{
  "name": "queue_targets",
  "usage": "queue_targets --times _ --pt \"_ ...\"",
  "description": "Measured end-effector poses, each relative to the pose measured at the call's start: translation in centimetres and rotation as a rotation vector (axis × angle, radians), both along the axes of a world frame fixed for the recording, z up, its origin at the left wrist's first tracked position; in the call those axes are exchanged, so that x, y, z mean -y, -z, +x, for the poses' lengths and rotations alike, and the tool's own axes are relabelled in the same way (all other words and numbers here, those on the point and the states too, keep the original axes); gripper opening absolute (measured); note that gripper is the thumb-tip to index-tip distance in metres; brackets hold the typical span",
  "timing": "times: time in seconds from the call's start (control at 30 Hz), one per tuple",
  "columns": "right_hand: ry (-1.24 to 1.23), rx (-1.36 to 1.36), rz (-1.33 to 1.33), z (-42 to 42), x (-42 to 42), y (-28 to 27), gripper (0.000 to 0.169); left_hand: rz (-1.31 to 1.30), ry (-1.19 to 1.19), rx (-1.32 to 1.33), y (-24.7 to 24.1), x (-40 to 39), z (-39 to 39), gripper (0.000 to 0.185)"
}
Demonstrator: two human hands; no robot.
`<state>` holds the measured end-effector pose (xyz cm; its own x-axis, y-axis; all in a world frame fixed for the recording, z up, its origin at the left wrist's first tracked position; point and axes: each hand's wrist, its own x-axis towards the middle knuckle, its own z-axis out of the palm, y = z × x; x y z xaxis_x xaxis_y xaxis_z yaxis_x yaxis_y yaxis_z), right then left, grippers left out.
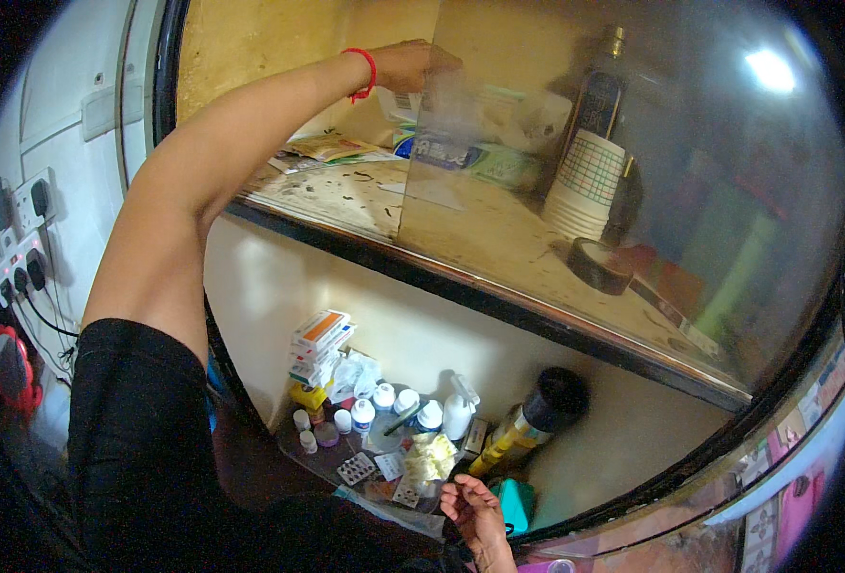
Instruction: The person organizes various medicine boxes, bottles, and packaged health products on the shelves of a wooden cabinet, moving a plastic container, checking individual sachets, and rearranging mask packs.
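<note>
My left hand [415,66], with a red cord bracelet at the wrist, reaches into the upper shelf; its fingers are partly behind a sliding glass pane [494,215]. Boxes and packets [440,150] stand just below it, and whether it holds anything cannot be told. On the shelf's left lie flat packets [333,147]. My right hand [474,505] is low in the picture, its fingers curled, beside a crumpled pale yellow cloth or bag [430,457] and a teal container [514,505]. Its fingertips are near each other; a held thing is not clearly visible.
Behind the glass are a stack of checked paper cups [586,183], a bottle [601,93] and a roll of tape [600,265]. Below stand white bottles [363,414], stacked medicine boxes [320,344], blister packs [356,469] and a black-capped cylinder [555,401]. A dark shelf edge [465,279] crosses between levels.
</note>
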<state>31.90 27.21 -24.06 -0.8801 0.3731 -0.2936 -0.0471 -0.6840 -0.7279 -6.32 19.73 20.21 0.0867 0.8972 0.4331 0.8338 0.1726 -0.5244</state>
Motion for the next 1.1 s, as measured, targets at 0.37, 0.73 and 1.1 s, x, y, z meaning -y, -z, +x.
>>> queue_targets --times 0.37,0.73,1.1 --pt "0.032 -0.014 -0.033 0.2 -0.9 0.9 0.018 0.199 -0.063 0.184 -0.7 -0.6 -3.6 0.046" --pt "0.0 0.008 -0.03 -0.1 -0.7 0.8 0.017 -0.15 -0.277 0.189 0.9 -4.3 0.5 0.036" --pt "-0.018 -0.04 0.045 0.3 -1.3 3.1 0.017 0.162 -0.065 -0.076 3.1 -4.7 -3.0 0.064"
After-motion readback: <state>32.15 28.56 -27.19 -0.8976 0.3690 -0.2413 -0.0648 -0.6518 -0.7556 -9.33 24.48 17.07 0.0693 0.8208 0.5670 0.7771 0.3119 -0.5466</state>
